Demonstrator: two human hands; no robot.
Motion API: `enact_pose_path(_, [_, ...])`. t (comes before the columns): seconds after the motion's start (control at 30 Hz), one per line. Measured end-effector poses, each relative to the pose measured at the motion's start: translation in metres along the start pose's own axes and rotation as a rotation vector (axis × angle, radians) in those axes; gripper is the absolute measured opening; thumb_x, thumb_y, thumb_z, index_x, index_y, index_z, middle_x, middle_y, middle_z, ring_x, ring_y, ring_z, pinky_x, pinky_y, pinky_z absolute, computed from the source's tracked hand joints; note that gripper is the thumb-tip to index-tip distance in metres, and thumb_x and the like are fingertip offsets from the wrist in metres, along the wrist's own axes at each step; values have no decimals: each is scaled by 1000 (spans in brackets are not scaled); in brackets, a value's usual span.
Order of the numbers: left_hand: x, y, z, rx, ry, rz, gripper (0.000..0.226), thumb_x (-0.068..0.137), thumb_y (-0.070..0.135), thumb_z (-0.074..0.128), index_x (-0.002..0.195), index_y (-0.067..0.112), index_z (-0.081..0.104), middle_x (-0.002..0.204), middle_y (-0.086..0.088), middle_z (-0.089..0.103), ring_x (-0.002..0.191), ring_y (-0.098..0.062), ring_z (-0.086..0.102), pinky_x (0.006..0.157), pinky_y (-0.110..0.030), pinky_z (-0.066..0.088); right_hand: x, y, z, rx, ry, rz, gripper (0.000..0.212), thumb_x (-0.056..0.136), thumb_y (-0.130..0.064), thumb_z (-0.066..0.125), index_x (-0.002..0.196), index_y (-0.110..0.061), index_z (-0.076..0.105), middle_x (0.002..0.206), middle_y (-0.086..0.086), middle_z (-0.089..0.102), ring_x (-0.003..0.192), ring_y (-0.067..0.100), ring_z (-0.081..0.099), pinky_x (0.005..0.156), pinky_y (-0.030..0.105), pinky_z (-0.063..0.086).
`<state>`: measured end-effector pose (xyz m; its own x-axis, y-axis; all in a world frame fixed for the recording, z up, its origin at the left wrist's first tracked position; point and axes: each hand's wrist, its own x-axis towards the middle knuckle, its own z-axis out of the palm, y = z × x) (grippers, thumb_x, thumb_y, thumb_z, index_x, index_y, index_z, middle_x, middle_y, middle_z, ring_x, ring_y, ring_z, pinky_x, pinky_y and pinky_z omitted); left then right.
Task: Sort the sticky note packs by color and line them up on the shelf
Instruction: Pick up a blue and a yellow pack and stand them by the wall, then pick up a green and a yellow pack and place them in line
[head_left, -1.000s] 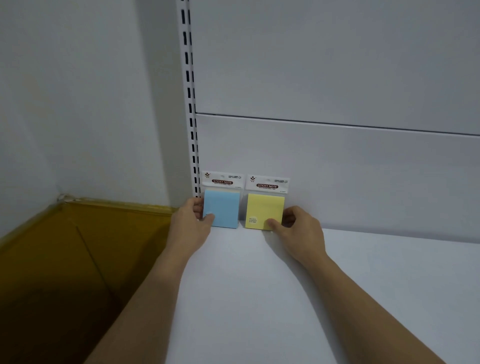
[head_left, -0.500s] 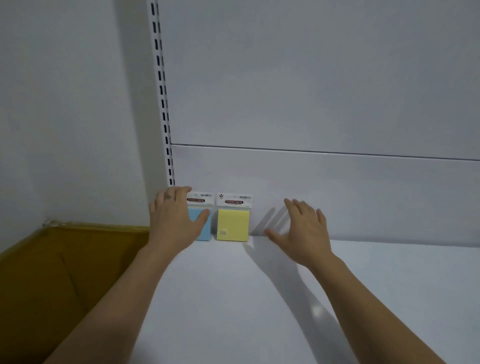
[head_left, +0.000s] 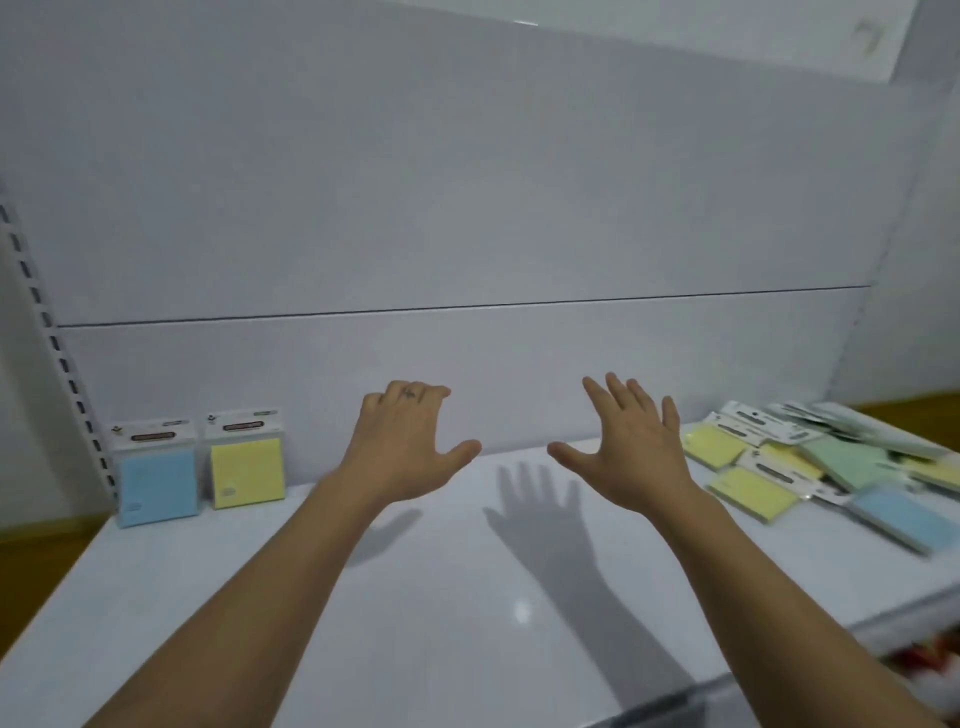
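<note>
Blue sticky note pack (head_left: 156, 486) and yellow sticky note pack (head_left: 247, 470) stand side by side, well left of the fingers of the left hand (head_left: 402, 441), which are loosely curled and empty. Right hand (head_left: 631, 447): fingers spread wide, empty. Unsorted pile of packs (head_left: 826, 467) lies near, right of those fingers.

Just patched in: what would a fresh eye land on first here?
The left hand and right hand hover empty over the middle of the white shelf. At the left, a blue pack and a yellow pack stand upright side by side at the back. At the right lies a loose pile of yellow, green and blue packs.
</note>
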<state>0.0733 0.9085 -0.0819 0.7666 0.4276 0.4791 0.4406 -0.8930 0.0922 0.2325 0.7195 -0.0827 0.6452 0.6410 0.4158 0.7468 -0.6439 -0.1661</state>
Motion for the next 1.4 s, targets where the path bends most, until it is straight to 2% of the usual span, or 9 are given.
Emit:
enact_pose_path(0.37, [31, 172, 26, -113, -40, 238, 74, 82, 66, 46, 141, 24, 34, 143, 2, 42, 136, -18, 27, 106, -38, 22, -67, 158, -68, -114, 36, 244, 86, 81, -71, 45, 151, -30, 15, 160, -2, 10, 147, 19, 3, 116, 51, -2])
enact_pose_path(0.63, [35, 256, 39, -180, -25, 350, 73, 81, 67, 45, 140, 24, 36, 142, 2, 44, 133, -19, 30, 104, -39, 24, -109, 219, -102, -161, 56, 357, 84, 82, -71, 45, 150, -31, 16, 160, -2, 12, 147, 20, 5, 116, 53, -1])
enact_pose_path(1.0, [60, 280, 67, -245, -81, 440, 69, 81, 65, 47, 138, 26, 37, 140, 2, 45, 131, -20, 31, 100, -40, 26, -121, 245, -103, -223, 24, 504, 83, 84, -68, 47, 151, -31, 14, 161, -2, 10, 147, 20, 5, 116, 52, -1])
enact_pose_path(1.4, [102, 289, 114, -321, -136, 454, 66, 82, 65, 46, 135, 27, 40, 138, 2, 45, 129, -21, 33, 99, -42, 28, -84, 266, -82, -280, -29, 587, 78, 84, -65, 48, 149, -32, 20, 158, -1, 20, 145, 21, 16, 116, 52, 4])
